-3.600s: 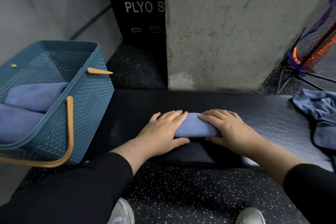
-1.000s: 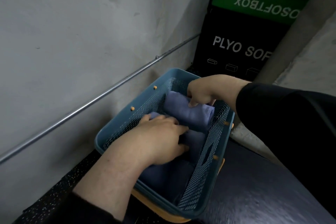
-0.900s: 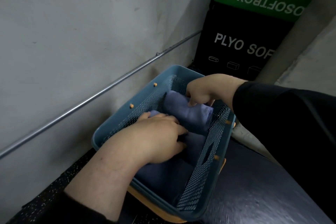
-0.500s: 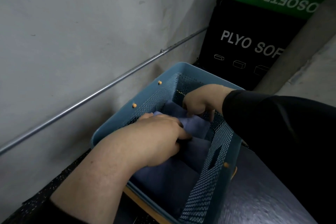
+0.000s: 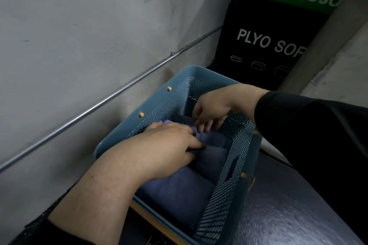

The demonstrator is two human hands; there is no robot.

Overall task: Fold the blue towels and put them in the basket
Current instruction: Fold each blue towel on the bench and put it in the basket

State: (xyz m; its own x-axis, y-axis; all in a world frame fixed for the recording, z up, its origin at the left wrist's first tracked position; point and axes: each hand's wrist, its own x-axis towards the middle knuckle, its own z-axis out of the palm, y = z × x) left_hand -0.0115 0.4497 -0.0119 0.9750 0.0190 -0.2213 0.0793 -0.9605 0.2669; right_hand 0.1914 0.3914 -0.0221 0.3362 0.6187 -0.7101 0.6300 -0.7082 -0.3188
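The teal mesh basket (image 5: 199, 70) stands at the bench's left end against the wall. Several folded blue towels lie in it side by side: one at the near end (image 5: 179, 191), one in the middle (image 5: 211, 162), and one at the far end (image 5: 216, 139). My left hand (image 5: 169, 145) lies flat over the far towel's left part, with its fingertips pushed into the gap beside it. My right hand (image 5: 211, 109) hovers over that towel's right end, its fingers hanging down loosely and just touching the cloth.
The dark bench top (image 5: 282, 209) runs off to the right of the basket. A metal pipe (image 5: 99, 103) crosses the grey wall on the left. A black and green plyo soft box (image 5: 268, 42) stands behind the basket. The basket's orange handle (image 5: 252, 182) hangs outside.
The folded towel went from the bench into the basket and sank to the level of the others. My right hand has let its end go and lifted slightly; my left hand stays on it.
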